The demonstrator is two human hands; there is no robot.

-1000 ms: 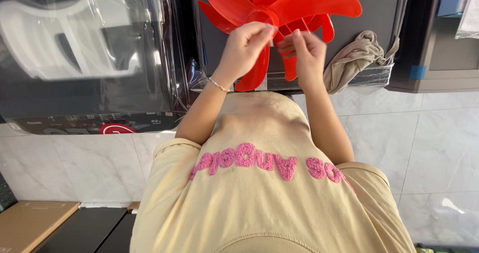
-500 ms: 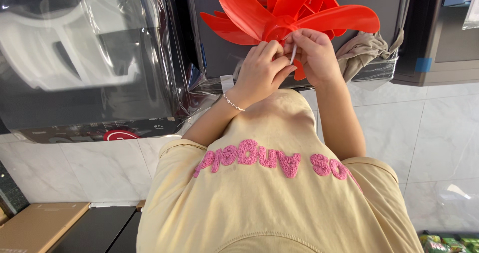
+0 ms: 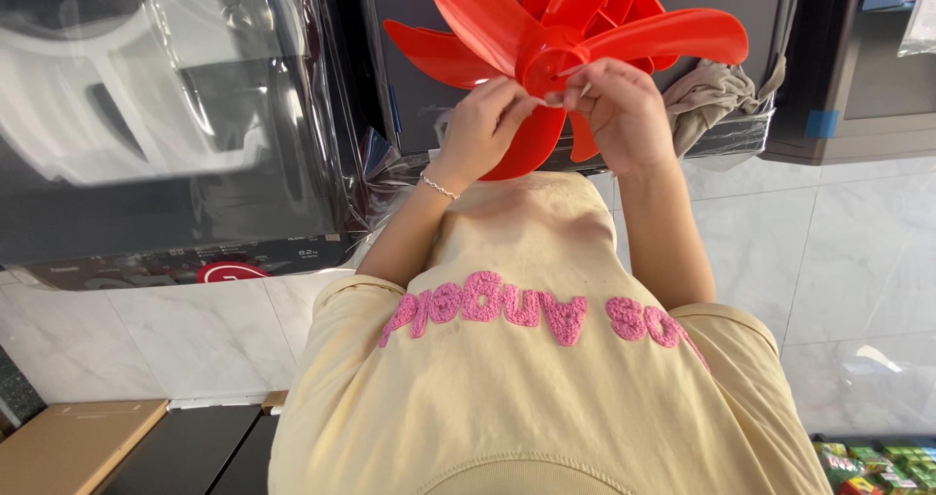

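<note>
Cream shirt with pink lettering fills the near view. Above it, left hand with fingers curled against the hub of the red fan blade, right hand pinching at the hub. Fan blade raised before a plastic-wrapped dark appliance; grey cloth hangs beyond.

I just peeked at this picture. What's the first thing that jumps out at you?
The bright red fan blade at the top middle grabs the eye first, held up at its hub by the left hand and the right hand. Below them the pale yellow shirt with fuzzy pink lettering fills the lower middle. To the left stands a big appliance wrapped in shiny clear plastic.
</note>
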